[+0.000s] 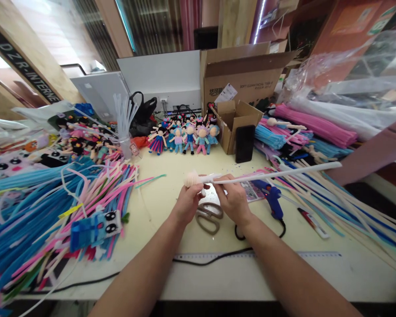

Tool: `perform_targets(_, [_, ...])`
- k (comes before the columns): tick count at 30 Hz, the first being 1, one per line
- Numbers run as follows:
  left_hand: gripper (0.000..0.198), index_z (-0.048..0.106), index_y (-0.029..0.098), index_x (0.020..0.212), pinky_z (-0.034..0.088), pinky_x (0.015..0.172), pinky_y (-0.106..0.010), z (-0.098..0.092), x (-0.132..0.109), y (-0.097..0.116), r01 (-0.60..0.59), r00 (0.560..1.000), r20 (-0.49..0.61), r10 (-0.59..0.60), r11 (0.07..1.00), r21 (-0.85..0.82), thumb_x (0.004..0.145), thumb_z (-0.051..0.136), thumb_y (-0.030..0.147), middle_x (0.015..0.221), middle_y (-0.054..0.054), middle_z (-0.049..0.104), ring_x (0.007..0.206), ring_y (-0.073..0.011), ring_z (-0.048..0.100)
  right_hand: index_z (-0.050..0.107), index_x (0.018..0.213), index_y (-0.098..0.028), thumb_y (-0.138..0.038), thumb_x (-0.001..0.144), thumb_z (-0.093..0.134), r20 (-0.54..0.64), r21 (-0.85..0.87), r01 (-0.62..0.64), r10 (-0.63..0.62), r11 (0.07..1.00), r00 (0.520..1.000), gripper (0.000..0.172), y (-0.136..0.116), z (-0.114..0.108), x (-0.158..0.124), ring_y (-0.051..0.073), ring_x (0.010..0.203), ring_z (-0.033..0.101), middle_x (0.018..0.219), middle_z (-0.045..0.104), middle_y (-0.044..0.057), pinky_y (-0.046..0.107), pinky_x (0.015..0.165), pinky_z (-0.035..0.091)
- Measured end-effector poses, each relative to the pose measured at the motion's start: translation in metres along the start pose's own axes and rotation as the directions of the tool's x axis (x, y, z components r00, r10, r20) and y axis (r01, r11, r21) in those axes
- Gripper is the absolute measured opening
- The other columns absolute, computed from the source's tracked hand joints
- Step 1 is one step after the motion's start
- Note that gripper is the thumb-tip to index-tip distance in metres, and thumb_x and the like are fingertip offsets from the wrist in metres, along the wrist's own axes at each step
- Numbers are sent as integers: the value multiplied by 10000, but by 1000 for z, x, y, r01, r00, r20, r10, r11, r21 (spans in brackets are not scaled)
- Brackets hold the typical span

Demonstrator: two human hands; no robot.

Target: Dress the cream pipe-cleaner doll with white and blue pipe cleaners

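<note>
Above the middle of the worktop (158,207), both hands hold one long white pipe cleaner (277,175) level, its free length running out to the right over the loose stems. The left hand (188,201) has its grip clenched just under the wound ball (192,179) at the near end. The right hand (233,200) pinches the stem right beside it, thumb and fingers closed on the fuzz. As I judge it, a tidy turn here calls for the left grip to hold the ball firm so it cannot unwind. The right should work close to the ball, feeding the stem snugly with no slack. The long tail may snag the blue glue gun (271,197) below it, so it is best kept raised. Scissors (209,216) lie just beneath the hands, near a black cord (211,259) and a ruler (303,254).
</note>
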State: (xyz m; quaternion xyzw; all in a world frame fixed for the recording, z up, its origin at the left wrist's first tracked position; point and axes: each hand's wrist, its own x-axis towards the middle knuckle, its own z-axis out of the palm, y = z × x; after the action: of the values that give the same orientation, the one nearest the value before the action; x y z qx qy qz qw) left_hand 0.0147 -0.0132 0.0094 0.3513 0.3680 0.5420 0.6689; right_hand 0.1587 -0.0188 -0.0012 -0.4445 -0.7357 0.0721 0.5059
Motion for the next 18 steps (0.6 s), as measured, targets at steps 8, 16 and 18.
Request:
perform_targets(8, [315, 675, 164, 890, 396, 581, -211, 3, 2, -2, 11, 1000, -6, -12, 991, -130, 577, 707, 159, 824, -17, 614, 751, -114, 536, 603, 782, -201, -289, 844, 544, -33, 114, -254, 259, 961, 965, 123, 0, 1, 2, 180, 731, 564, 775, 618, 48, 300, 679, 432])
perform_targets(16, [324, 661, 156, 901, 415, 591, -208, 3, 2, -3, 34, 999, -14, -38, 977, -212, 586, 704, 94, 732, 1, 593, 694, -97, 535, 563, 623, -185, -388, 731, 633, 205, 488, -609, 596, 626, 777, 240, -4, -1, 9, 124, 519, 488, 541, 543, -21, 268, 525, 391])
perform_targets(18, [330, 657, 159, 917, 420, 600, -209, 1, 3, -3, 39, 999, -1, -40, 974, -223, 596, 704, 95, 734, 4, 591, 701, -95, 540, 562, 603, -180, -389, 711, 649, 257, 569, -628, 610, 531, 749, 251, -5, 0, 10, 106, 490, 466, 524, 531, -28, 255, 500, 380])
